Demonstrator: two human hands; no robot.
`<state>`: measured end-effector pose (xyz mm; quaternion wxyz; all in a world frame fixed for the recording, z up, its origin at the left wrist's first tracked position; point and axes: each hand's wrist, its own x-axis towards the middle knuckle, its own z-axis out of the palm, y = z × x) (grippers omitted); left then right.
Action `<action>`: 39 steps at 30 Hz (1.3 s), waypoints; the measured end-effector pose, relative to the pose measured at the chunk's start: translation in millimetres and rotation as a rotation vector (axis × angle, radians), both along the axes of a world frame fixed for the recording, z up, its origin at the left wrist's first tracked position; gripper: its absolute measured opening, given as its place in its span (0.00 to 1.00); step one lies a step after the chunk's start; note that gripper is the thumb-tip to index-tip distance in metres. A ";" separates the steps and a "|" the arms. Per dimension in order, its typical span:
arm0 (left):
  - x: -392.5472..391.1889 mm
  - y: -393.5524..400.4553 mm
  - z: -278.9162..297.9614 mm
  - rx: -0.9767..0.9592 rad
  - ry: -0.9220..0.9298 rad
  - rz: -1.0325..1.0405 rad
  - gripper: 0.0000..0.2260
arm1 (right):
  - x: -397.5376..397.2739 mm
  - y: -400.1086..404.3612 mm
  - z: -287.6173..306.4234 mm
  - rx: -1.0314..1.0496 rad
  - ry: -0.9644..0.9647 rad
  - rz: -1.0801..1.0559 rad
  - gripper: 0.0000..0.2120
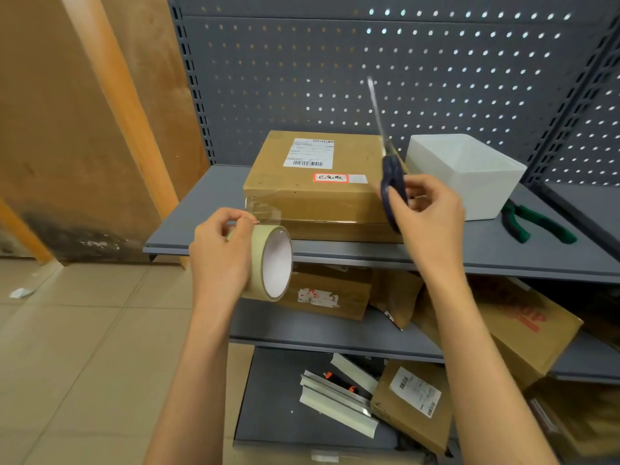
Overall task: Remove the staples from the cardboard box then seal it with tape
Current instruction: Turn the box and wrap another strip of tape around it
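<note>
A brown cardboard box (312, 193) with a white shipping label and a red-edged sticker lies flat on the grey upper shelf (208, 213). A strip of clear tape (261, 209) runs from the box's front left corner to a roll of clear tape (271, 263), which my left hand (221, 253) holds just off the shelf's front edge. My right hand (426, 209) grips the dark handles of a pair of scissors (391, 182) in front of the box's right end. The blades point up and are blurred.
A white open bin (469, 172) stands right of the box. Green-handled pliers (533, 223) lie beside it. Behind is a grey pegboard (369, 62). Lower shelves hold several cardboard parcels (523, 330) and metal strips (335, 397). Brown boards (84, 112) lean at the left over a tiled floor.
</note>
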<state>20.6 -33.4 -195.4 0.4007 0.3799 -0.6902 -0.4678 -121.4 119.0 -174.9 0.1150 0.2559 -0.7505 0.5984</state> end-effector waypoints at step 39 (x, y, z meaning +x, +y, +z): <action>53.1 -27.1 75.9 0.314 0.398 -0.406 0.16 | -30.2 18.5 -3.4 0.306 0.264 -0.304 0.13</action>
